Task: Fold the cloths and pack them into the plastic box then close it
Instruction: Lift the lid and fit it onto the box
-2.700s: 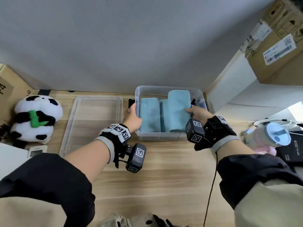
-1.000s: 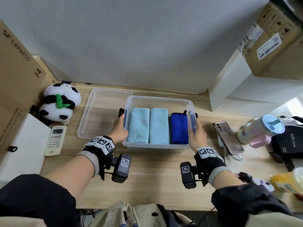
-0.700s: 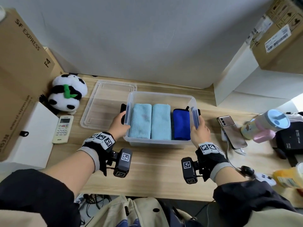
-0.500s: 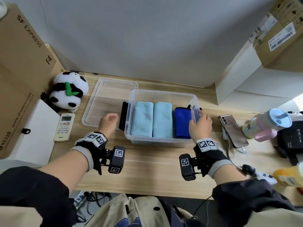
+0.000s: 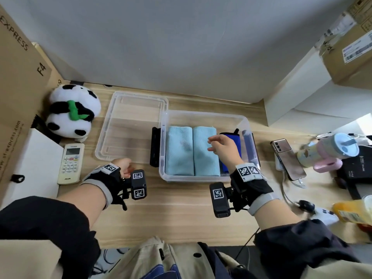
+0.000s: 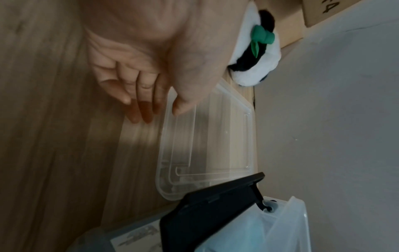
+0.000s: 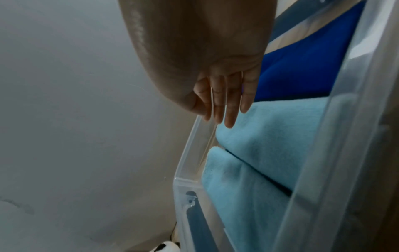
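The clear plastic box point(image 5: 203, 116) sits mid-table, uncovered. Inside lie two folded light blue cloths point(image 5: 178, 152) point(image 5: 203, 160) and a dark blue cloth point(image 5: 239, 137) at the right end. Black latches point(image 5: 155, 147) hang at the box ends. Its clear lid point(image 5: 130, 121) lies flat to the left. My left hand point(image 5: 125, 168) is at the lid's near corner, fingers point(image 6: 140, 110) straight, thumb over the lid's point(image 6: 215, 145) edge, holding nothing. My right hand point(image 5: 222, 146) hovers over the cloths point(image 7: 280, 127), fingers point(image 7: 228, 110) straight and empty.
A panda plush point(image 5: 73, 113) and a white remote point(image 5: 70, 164) lie left of the lid, with cardboard boxes point(image 5: 18, 63) beyond. Right of the box are a phone point(image 5: 287, 158), a pastel cup point(image 5: 332, 150), cables and a yellow bottle point(image 5: 354, 210). The wall is close behind.
Both hands have let go of the box's sides. The left moved left and back to the lid's near corner. The right swung in over the cloths.
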